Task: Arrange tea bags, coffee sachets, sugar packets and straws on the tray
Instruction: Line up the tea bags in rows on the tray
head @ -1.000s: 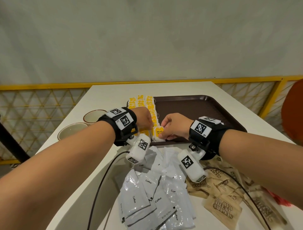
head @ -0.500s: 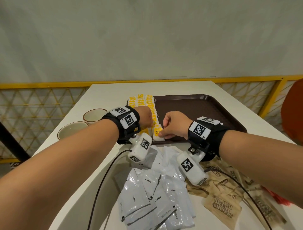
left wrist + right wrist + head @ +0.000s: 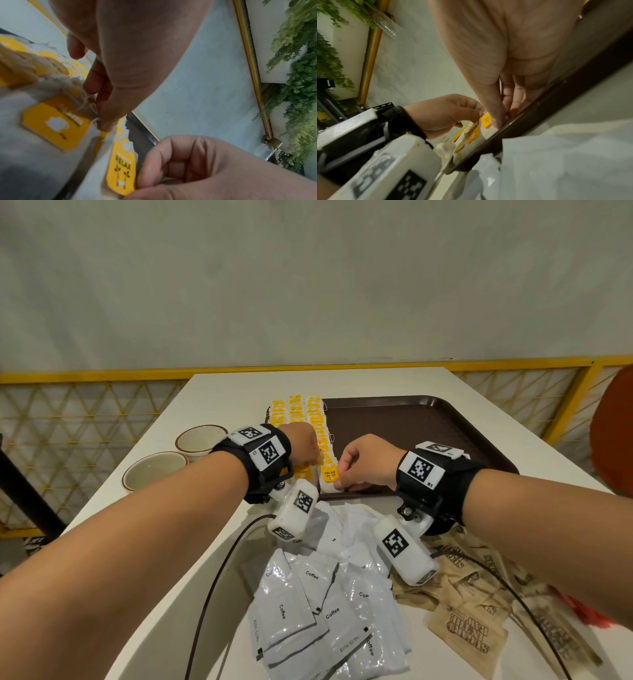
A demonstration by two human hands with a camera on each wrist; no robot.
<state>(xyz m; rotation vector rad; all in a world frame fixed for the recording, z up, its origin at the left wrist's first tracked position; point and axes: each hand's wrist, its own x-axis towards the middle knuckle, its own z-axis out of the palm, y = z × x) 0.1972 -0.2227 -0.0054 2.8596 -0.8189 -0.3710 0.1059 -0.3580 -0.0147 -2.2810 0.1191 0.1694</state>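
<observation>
Head cam showed both hands pinching tea bags: right hand (image 3: 368, 462) on the RELAX tea bag (image 3: 329, 478), left hand (image 3: 301, 445) on its neighbour (image 3: 56, 121). I'd have set them flat, tags lined up on the tray (image 3: 428, 419).

Bench (image 3: 219, 402): a white top that carries everything in the scene.
Cups (image 3: 154, 472): two cream cups with brown rims stand on the left side of the bench, one (image 3: 200, 438) just behind the other, both upright.
Railing (image 3: 89, 419): a yellow frame with a lattice of thin yellow wires runs behind and to either side of the bench.
Wall (image 3: 308, 285): plain pale grey, rising behind the railing.
Cable (image 3: 219, 570): a dark lead curves across the near left part of the bench.
Plants (image 3: 295, 75): green hanging foliage shows in both wrist views, blurred.
Orange shape (image 3: 613, 440): a rounded object at the right edge, cut off by the frame.
</observation>
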